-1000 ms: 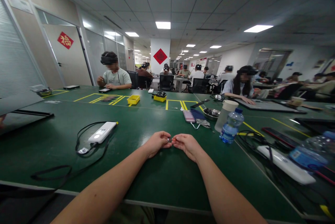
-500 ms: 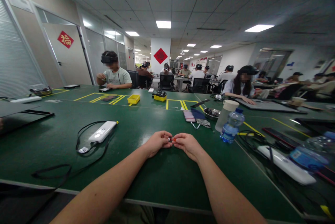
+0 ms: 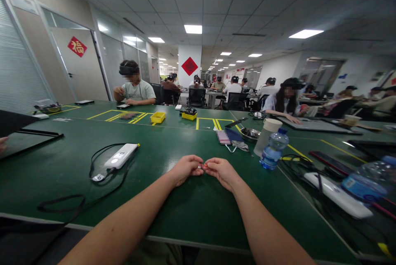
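Observation:
My left hand [image 3: 186,169] pinches a tiny whitish piece [image 3: 199,166] between thumb and fingers. Facing it, my right hand [image 3: 223,171] is closed on a tiny orange piece [image 3: 205,165]. The fingertips of both hands almost meet over the green table [image 3: 173,211]. Fingers cover most of both pieces, so their kind cannot be made out, nor whether they are joined.
On the left lies a white power bank [image 3: 122,155] with a black cable. To the right stand a water bottle [image 3: 274,149] and a pale cup [image 3: 266,135]. Yellow trays [image 3: 158,117] sit farther back. Co-workers are seated around. Another person's hand [image 3: 3,144] shows at the left edge.
At the left edge, a dark panel has been raised and a person's hand shows more clearly beneath it. My hands stay in place, with only slight finger movement.

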{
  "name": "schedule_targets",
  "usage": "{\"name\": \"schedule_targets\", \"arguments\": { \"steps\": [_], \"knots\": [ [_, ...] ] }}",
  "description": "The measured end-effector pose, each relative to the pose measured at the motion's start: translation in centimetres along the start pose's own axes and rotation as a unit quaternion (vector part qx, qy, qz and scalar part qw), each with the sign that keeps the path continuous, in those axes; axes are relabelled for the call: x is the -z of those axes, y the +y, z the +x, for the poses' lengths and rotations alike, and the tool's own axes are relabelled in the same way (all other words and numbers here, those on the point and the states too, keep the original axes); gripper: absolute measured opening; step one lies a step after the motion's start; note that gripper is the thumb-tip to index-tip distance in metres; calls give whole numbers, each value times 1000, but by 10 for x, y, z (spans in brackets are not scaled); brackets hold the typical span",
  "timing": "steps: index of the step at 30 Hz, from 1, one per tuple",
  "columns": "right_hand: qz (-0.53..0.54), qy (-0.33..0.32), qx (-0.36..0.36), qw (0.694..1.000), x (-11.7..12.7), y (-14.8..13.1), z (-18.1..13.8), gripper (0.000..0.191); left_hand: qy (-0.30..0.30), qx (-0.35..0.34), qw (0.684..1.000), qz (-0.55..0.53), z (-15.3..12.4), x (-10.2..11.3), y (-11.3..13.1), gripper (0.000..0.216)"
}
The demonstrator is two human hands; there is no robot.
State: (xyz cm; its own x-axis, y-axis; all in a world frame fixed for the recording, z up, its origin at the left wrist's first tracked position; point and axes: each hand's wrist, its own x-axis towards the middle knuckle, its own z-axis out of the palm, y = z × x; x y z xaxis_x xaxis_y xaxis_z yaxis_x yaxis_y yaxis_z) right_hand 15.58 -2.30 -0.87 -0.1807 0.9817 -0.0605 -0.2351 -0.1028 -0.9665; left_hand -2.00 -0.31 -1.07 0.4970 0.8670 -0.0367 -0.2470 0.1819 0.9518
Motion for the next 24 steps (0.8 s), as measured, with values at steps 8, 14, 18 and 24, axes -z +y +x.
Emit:
{"name": "schedule_targets", "arguments": {
  "steps": [8, 14, 18, 24],
  "knots": [
    [-2, 1, 9, 1000, -1, 0, -2, 17, -7, -17, 999, 26, -1, 0, -1, 30],
    [-13, -7, 13, 1000, -2, 0, -2, 19, -9, -14, 999, 30, -1, 0, -1, 28],
    [3, -10, 10, 1000, -2, -1, -1, 16, 8, -2, 1000, 17, -2, -2, 2, 24],
    [36, -11, -11, 999, -2, -4, -1, 14, 25, -2, 1000, 15, 0, -1, -1, 23]
  ]
}}
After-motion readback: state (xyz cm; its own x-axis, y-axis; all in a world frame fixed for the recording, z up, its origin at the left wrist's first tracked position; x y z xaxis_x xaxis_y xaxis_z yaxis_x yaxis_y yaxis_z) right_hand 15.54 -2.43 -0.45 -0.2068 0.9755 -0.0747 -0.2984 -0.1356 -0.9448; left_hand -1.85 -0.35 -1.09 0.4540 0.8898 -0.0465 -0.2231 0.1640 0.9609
